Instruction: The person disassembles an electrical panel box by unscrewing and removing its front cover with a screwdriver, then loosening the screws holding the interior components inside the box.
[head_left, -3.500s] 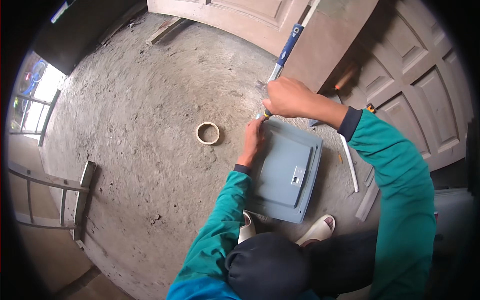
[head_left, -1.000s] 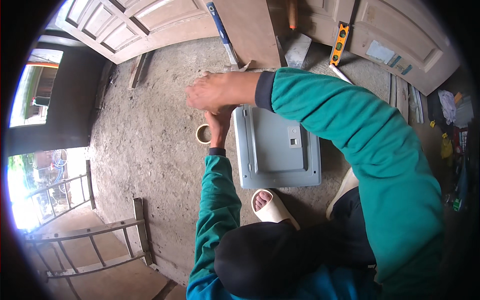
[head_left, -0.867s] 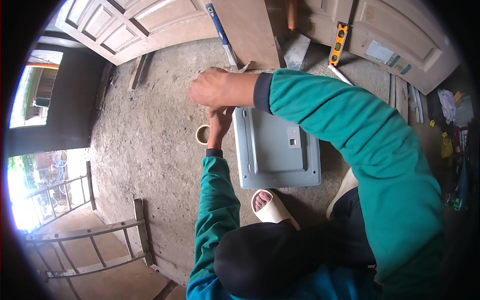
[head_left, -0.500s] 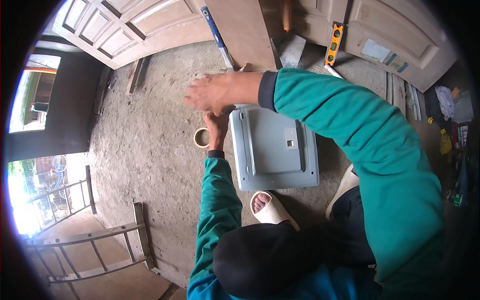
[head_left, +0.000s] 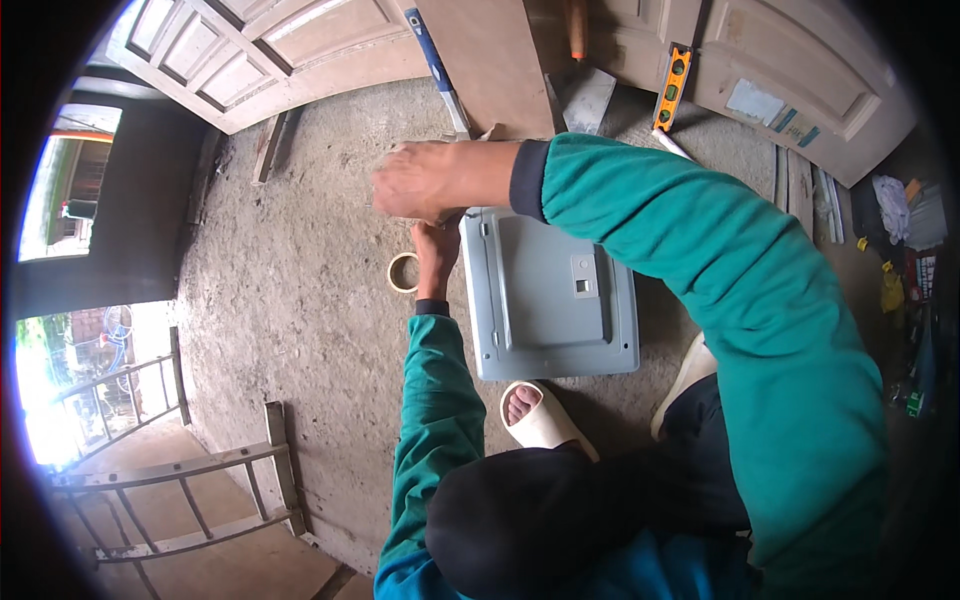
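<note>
A grey metal electrical panel box (head_left: 552,335) lies on the rough concrete floor in front of my feet, its door panel facing up. At its far left corner my left hand (head_left: 436,243) is closed, but its fingertips and whatever they grip are hidden under my other hand. Directly above it, my right hand (head_left: 440,180) reaches across from the right, palm down, with its fingers curled downward. What lies beneath those fingers cannot be made out. A roll of tape (head_left: 403,272) rests on the floor just left of my left wrist.
Beyond my hands lies a blue-handled hammer (head_left: 430,55), leaning on a board. Wooden door panels (head_left: 300,45) stand at the back. An orange spirit level (head_left: 672,88) leans at the right, near a trowel (head_left: 588,98). A ladder (head_left: 190,470) lies lower left.
My right hand has shifted slightly right, and its fingers have curled from a more spread pose. My left hand and the panel box have hardly moved.
</note>
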